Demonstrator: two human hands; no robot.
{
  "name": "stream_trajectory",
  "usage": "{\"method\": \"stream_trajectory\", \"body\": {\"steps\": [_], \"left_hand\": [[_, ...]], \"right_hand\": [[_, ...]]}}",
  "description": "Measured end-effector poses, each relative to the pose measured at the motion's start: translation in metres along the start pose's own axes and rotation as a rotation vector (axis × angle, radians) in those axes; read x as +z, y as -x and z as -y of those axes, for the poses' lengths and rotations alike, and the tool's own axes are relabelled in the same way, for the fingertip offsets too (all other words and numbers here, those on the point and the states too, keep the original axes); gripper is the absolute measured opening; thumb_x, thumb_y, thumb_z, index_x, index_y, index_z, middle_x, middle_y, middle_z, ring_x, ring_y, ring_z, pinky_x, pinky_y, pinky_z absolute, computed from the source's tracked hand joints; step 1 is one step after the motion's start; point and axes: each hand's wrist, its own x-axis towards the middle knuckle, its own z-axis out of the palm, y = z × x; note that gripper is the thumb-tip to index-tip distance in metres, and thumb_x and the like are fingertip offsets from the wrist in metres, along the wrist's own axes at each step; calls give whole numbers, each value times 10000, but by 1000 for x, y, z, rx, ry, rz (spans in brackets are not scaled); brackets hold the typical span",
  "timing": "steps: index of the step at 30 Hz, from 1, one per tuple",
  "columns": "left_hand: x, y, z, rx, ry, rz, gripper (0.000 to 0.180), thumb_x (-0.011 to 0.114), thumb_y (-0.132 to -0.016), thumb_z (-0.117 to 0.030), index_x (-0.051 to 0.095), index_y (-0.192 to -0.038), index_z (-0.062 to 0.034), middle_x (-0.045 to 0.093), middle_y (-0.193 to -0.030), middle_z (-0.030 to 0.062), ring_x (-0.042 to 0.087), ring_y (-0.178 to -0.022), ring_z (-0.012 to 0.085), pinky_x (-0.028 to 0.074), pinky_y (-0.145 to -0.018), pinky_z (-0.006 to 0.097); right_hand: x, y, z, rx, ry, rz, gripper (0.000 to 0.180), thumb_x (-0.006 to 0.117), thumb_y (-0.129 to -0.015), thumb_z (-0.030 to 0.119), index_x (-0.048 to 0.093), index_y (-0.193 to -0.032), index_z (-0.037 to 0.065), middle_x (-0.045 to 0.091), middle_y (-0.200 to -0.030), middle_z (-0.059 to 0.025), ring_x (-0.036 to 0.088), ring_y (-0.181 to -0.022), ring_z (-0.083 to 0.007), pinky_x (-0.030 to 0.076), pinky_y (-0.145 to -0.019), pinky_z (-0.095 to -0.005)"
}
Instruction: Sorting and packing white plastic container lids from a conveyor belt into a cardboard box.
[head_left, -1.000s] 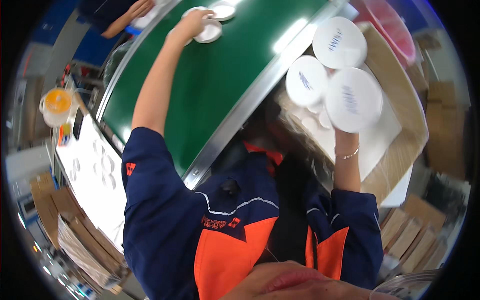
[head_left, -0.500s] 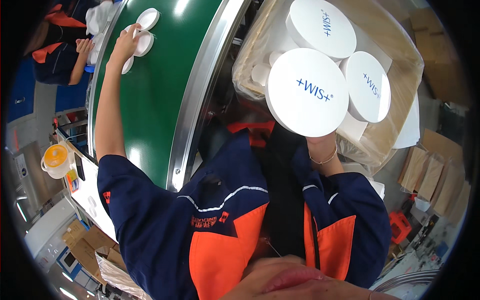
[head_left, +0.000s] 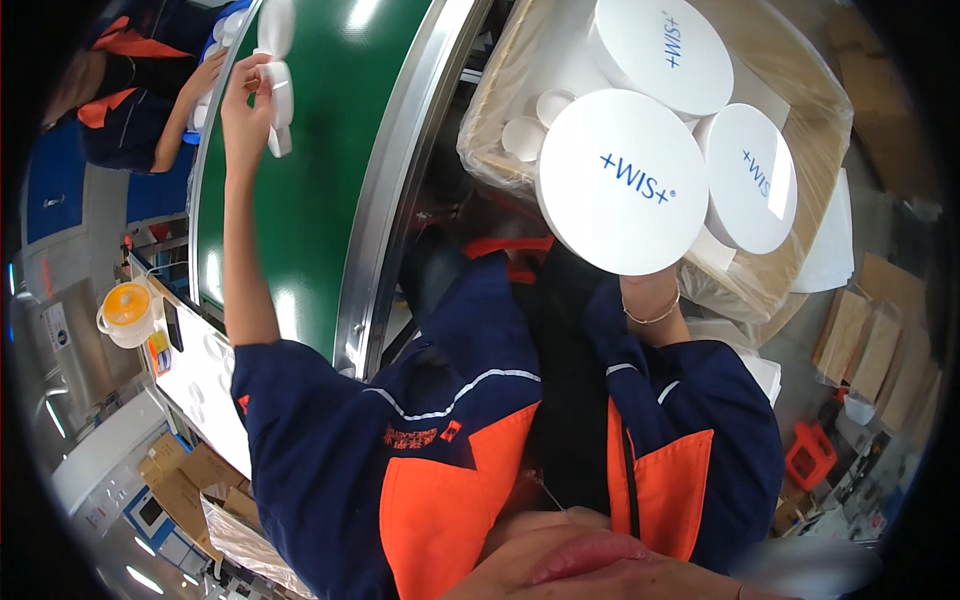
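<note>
On the far left, my left hand point(head_left: 246, 108) pinches a row of small shallow white round caps point(head_left: 282, 95) over the green belt point(head_left: 300, 215). The caps are tipped on edge, and the farthest is smeared by motion. At the right, my right forearm point(head_left: 662, 312) reaches under the near edge of a large white round lid point(head_left: 620, 225) with blue lettering. That lid hides the fingers of my right hand, which appears to hold it from beneath. Two similar large round lids, one farther back point(head_left: 655, 85) and one to the right point(head_left: 740, 215), sit in a plastic-lined carton point(head_left: 815, 150).
A metal rail point(head_left: 385, 200) edges the belt. Small white round pieces point(head_left: 522, 138) lie in the carton's left side. Across the belt, a co-worker's hand point(head_left: 208, 75) is at a blue bin. A lidded jug point(head_left: 128, 312) stands on a white table at the left.
My left hand has gathered the small white caps, which lay flat on the belt, and they now stand tilted in a row. The large lid over my right hand has barely moved.
</note>
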Motion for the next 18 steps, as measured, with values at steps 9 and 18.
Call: {"method": "stream_trajectory", "body": {"steps": [9, 18], "left_hand": [[24, 112, -158, -454, 1960, 171, 402, 576, -909, -222, 520, -1247, -11, 610, -1165, 169, 608, -1062, 289, 502, -934, 430], [59, 123, -225, -638, 2218, 71, 394, 608, -891, -136, 504, -1243, 7, 597, -1150, 186, 626, -1025, 281, 536, -906, 409]], "right_hand": [[-55, 29, 31, -141, 49, 124, 611, 371, -960, 466, 320, -1445, 97, 351, -1476, -130, 325, -1359, -341, 254, -1110, -546], [-35, 45, 65, -241, -21, 90, 521, 536, -906, 378, 449, -1323, 77, 497, -1317, -126, 452, -1223, -283, 312, -1064, -514]]}}
